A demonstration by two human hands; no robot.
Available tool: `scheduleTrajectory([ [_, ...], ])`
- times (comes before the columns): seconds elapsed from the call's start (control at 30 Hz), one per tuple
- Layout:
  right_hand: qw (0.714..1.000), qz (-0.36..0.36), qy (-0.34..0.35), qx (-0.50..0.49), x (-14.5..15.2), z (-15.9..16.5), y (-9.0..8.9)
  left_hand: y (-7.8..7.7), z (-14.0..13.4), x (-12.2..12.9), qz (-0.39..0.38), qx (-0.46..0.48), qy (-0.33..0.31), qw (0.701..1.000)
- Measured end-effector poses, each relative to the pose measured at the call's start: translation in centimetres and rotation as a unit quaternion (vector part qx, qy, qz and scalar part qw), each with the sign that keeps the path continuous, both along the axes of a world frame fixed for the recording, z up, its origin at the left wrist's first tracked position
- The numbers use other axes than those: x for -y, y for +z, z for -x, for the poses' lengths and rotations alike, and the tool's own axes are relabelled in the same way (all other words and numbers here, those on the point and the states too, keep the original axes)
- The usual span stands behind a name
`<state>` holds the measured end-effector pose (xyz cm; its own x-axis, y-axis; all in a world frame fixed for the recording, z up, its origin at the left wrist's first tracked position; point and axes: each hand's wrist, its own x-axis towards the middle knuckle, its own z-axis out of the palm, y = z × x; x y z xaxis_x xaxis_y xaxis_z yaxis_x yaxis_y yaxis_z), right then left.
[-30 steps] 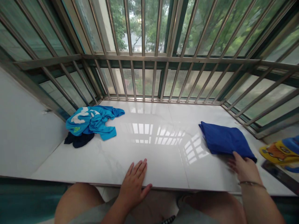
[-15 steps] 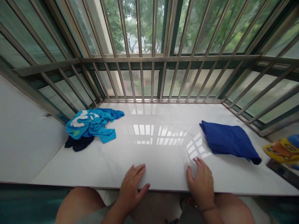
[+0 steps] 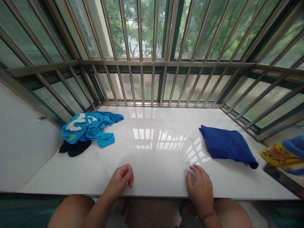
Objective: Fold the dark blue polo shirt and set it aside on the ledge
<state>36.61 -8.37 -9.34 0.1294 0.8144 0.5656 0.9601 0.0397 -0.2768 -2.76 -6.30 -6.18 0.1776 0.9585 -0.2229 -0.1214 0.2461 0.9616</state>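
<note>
My left hand (image 3: 122,179) is over the front part of the white ledge, its fingers curled in and thumb against them, with nothing visible inside. My right hand (image 3: 199,183) rests at the front of the ledge, open, fingers bent a little and thumb apart, holding nothing. Beyond it to the right lies a folded dark blue cloth (image 3: 229,144), apart from the fingers. Off to the left is a crumpled bright blue T-shirt (image 3: 95,128) with a white print, partly covering a dark navy cloth (image 3: 76,148).
Metal window bars (image 3: 152,84) enclose the back and sides of the white ledge (image 3: 152,161). At the right edge sit a yellow and blue item with a cartoon print (image 3: 282,153) and a dark flat object (image 3: 282,180). A white wall (image 3: 21,142) closes the left side.
My left hand has moved left and curled its fingers from a spread, open shape. My right hand stays open in nearly the same place. The view has shifted slightly.
</note>
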Motion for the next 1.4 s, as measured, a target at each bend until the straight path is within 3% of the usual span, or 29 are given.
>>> scheduleTrajectory([
  [0.13,1.000,0.004,0.005,-0.001,0.0,-0.2,-0.1,-0.8,-0.5,-1.3,0.020,0.068,0.031,0.997],
  [0.3,1.000,0.023,0.008,0.001,0.0,-0.6,-0.4,0.0,-0.9,-1.8,0.041,0.134,0.063,0.988],
  [0.5,1.000,0.031,0.007,0.002,0.0,-0.7,-0.3,0.9,-0.9,-1.7,0.051,0.117,0.020,0.992],
  [1.4,0.999,0.014,0.012,0.031,0.0,-0.2,0.6,-0.8,-0.2,-1.6,0.013,0.125,-0.013,0.992],
])
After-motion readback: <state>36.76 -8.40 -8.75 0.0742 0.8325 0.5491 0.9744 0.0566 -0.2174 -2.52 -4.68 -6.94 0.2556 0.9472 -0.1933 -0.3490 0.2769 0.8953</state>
